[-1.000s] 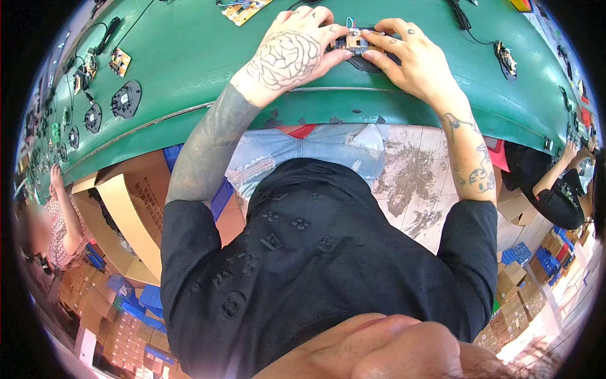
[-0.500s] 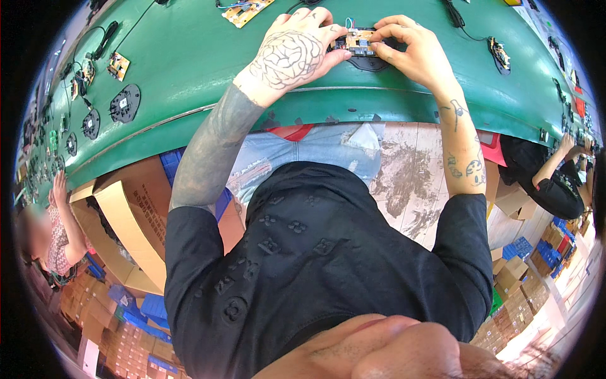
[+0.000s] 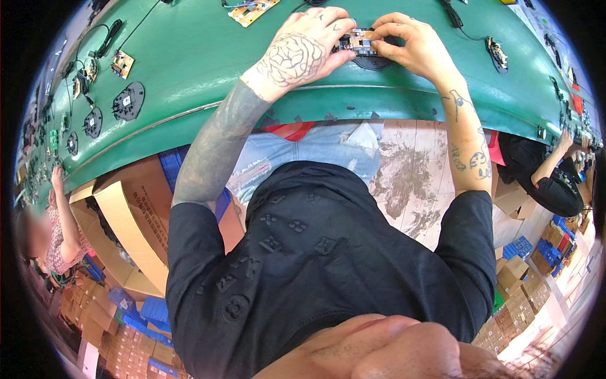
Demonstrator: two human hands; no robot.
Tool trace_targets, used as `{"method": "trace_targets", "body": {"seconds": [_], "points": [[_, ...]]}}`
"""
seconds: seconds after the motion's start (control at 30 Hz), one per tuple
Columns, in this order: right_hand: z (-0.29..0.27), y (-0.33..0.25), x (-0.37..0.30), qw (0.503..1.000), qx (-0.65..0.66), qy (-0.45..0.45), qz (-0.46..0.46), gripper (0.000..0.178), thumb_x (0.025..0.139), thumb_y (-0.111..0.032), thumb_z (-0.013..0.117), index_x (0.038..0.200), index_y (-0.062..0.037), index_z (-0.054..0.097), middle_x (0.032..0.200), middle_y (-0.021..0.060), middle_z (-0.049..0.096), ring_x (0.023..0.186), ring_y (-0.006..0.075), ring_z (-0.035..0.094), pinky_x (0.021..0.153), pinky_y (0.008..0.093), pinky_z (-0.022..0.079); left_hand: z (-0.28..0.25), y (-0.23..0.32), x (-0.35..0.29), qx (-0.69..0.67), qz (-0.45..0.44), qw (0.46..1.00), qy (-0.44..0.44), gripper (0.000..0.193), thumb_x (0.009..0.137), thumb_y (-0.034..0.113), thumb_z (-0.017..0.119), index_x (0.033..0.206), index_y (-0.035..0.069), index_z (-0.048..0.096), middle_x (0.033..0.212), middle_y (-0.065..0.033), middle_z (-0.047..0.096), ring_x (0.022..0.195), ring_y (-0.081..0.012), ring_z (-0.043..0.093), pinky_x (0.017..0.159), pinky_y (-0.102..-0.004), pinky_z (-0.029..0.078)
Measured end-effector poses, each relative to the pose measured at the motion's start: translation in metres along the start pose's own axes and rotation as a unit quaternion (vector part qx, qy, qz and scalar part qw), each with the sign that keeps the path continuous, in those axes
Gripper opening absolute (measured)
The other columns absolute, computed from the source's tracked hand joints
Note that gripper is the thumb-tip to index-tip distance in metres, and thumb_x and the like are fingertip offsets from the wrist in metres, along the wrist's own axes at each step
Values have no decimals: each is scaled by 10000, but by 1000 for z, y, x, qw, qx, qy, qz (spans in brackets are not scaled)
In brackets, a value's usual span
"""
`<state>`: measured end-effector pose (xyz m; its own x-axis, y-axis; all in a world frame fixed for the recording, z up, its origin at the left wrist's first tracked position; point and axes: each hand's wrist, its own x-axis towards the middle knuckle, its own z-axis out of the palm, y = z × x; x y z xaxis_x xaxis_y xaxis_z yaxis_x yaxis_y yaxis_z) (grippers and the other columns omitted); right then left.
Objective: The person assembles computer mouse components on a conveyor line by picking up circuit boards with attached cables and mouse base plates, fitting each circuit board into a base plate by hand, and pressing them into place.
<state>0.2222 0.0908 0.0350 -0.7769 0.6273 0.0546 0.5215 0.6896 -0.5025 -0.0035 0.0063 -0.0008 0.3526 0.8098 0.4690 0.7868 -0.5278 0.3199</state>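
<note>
A small tan circuit board (image 3: 361, 43) with dark components sits over a black plastic base (image 3: 374, 63) whose rounded edge shows on the near side, on the green work surface. My left hand (image 3: 303, 52) closes on the board's left end, thumb along the near edge and fingers bent over the far side. At the right end, my right hand (image 3: 413, 49) grips the board with thumb and index finger, the other fingers curled above. The fingertips hide both ends of the board, so its fit in the base cannot be made out.
The green work surface (image 3: 221, 69) holds black rounded bases (image 3: 128, 101), a loose board (image 3: 122, 64), another board (image 3: 254, 10) at the far side and a cabled board (image 3: 497, 54) at right. Below stands an open cardboard box (image 3: 136, 221). Co-workers sit at both sides.
My left hand has shifted slightly right and now covers most of the coloured wires that stood behind the board. My right hand stays nearly still. The left co-worker's arm has moved.
</note>
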Motion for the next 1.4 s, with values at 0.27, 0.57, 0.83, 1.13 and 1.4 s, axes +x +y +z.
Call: {"method": "trace_targets", "body": {"seconds": [0.27,0.57,0.83,1.13,1.4], "points": [[6,7,-30,936,161,302,83,229,875,-91,724,1098,-46,706,1083,83,690,973,161,665,844,286,529,-3,5,9,-67,38,996,-48,323,898,248,688,1185,107,644,1079,-95,640,985,-262,638,860,-350,508],[8,-50,-22,936,-108,329,-72,264,777,-129,798,1033,-158,740,1239,68,640,992,231,662,832,339,540,-13,0,16,-309,-219,925,20,339,1036,327,442,1101,48,625,793,-166,654,725,-310,648,674,-401,492],[-1,-58,-16,963,-86,247,-64,377,662,-124,824,1008,-100,678,1353,215,511,1180,390,534,984,442,459,-13,0,13,-324,-200,925,21,346,1037,334,443,1105,43,618,798,-168,644,725,-325,634,678,-397,486],[3,-52,-17,968,4,249,-31,203,783,-144,794,976,-132,733,1247,57,649,926,201,675,775,305,548,-13,-2,13,-314,-197,929,-3,357,1033,341,452,975,27,613,755,-171,611,681,-335,594,646,-409,456],[-16,-47,-3,981,-94,129,-112,122,809,-152,735,878,-76,668,1209,25,665,935,250,677,813,344,543,-21,0,12,-240,-180,953,-50,386,1043,346,434,1109,14,620,875,-170,667,803,-320,630,743,-379,479]]}}
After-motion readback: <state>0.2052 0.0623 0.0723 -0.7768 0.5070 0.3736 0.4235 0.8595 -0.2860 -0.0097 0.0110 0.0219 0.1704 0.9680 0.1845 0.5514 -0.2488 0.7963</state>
